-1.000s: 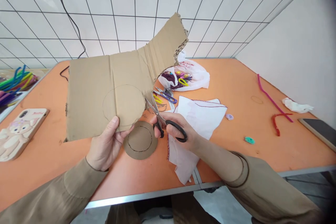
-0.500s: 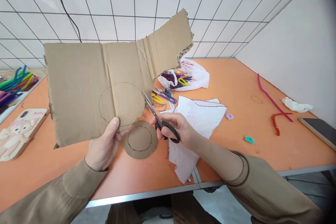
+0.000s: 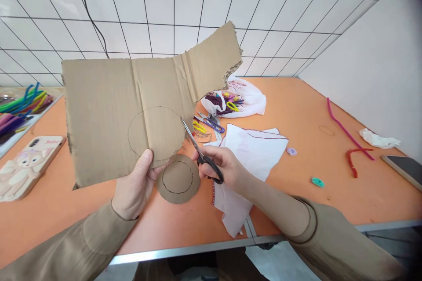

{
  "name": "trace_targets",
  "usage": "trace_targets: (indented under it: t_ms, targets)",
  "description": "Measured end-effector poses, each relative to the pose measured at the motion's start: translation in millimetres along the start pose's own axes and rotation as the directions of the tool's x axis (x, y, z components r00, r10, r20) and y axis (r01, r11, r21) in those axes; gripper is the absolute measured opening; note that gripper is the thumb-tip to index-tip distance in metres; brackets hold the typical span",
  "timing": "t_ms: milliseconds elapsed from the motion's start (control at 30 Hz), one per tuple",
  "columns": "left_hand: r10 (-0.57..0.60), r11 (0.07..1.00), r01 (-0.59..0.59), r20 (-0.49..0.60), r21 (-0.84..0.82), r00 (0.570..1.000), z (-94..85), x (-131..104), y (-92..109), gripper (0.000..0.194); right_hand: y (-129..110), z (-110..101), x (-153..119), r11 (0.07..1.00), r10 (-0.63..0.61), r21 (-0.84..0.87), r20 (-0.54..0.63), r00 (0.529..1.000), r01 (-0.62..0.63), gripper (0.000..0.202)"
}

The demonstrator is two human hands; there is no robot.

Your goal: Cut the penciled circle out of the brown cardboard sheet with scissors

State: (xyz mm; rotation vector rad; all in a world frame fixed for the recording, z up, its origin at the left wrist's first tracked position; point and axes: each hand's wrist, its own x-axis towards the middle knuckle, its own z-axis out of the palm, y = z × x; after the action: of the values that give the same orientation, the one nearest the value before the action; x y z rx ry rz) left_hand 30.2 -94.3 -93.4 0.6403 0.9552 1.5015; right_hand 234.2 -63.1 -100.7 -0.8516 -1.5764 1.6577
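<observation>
A large sheet of brown cardboard (image 3: 99, 118) with a drawn circle is held up above the table. My left hand (image 3: 136, 184) grips its lower edge, thumb on the front near the circle's bottom. My right hand (image 3: 222, 167) holds black-handled scissors (image 3: 211, 167), their blades at the sheet's right edge along the drawn line and nearly together. Below the sheet, a round cardboard disc (image 3: 178, 179) with a smaller circle marked on it lies on the table. White cloth (image 3: 255, 147) with red stitched edging lies beyond and partly under my right hand.
On the orange table (image 3: 290, 109) are a white bag (image 3: 252, 99) of craft items, purple-handled scissors (image 3: 216, 126), a cased phone (image 3: 29, 164) at left, another phone (image 3: 404, 169) at right, red and pink strips (image 3: 349, 129), a teal roll (image 3: 317, 182) and colourful pipe cleaners (image 3: 24, 105).
The scissor blades have closed further at the cardboard's edge. The whole view has shifted slightly, with things lower and to the right.
</observation>
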Motion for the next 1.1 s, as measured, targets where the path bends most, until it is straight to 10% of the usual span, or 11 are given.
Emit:
trace_targets:
  t_ms: [1100]
  targets:
    - [-0.048, 0.998, 0.050, 0.066, -0.042, 0.997, -4.1, 3, -6, 0.053, 2, 4, -2, 0.978, -0.059, 0.200, -0.039, 0.997, 0.065, 0.051]
